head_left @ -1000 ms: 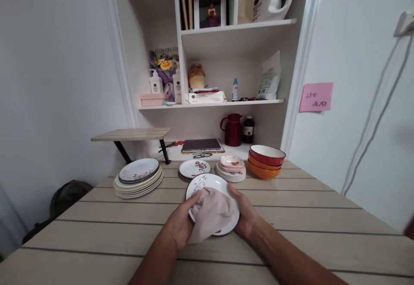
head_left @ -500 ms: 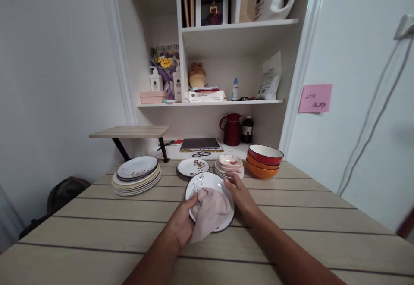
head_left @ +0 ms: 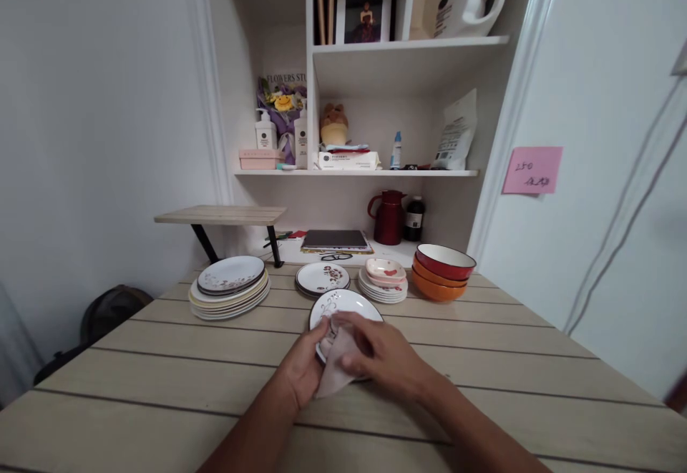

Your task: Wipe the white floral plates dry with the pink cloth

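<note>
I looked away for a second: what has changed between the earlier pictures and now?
The right hand has left the right edge of the dark-rimmed plate, moved left over it and taken hold of the pink cloth. The left hand still holds the plate's left side. The stacked plates and stacked bowls stayed put.

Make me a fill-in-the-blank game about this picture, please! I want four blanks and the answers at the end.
1. The right hand touches a pale, soft ____ that lies over the plate.
2. The top bowl of the stack is ____ on the outside.
3. The jug stands just to the ____ of the dark bottle.
4. The handwritten note is ____ in colour.

Missing words: cloth; red; left; pink.
</note>
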A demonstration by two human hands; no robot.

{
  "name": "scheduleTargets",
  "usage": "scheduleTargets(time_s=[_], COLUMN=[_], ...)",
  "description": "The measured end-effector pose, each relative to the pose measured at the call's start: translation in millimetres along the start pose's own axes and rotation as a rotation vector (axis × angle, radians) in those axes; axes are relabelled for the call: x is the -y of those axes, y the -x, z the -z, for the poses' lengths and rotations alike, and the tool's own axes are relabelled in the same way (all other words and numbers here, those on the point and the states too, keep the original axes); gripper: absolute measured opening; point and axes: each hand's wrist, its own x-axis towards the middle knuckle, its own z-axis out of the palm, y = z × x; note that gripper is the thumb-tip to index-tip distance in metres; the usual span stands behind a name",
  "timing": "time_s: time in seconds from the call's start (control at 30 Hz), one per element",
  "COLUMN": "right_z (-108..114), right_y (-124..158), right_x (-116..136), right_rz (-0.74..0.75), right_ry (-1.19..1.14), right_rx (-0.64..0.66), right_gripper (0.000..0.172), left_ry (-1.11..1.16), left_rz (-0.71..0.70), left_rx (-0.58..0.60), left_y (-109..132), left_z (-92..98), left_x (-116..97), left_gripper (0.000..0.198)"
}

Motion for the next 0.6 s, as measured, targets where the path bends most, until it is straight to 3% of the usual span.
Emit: scheduleTargets(time_s=[0.13, 0.4, 0.53, 0.6], right_z=[-10.6, -1.3, 0.6, -4.2], right_y=[-1.7, -12.4, -8.8, -7.2], right_x=[-10.0, -19.4, -16.4, -14.3], right_rz=[-0.070, -0.323, -0.194, -0.072], right_ry=[0.133, 0.419, 0.418, 0.347], right_rx=[0.014, -0.099, 0.005, 0.045], right_gripper=[0.067, 0.039, 0.017, 0.017], left_ry=[-0.048, -0.089, -0.090, -0.099], left_rz=[0.002, -0.022, -0.019, -0.008], left_rx=[0.057, 0.194, 0.193, 0.189], left_y=[1.6, -0.1, -0.4, -1.0], left_z=[-1.7, -3.6, -1.5, -0.4], left_x=[-2.8, -1.5, -2.2, -2.9], left_gripper=[0.054, 0.062, 0.066, 0.066])
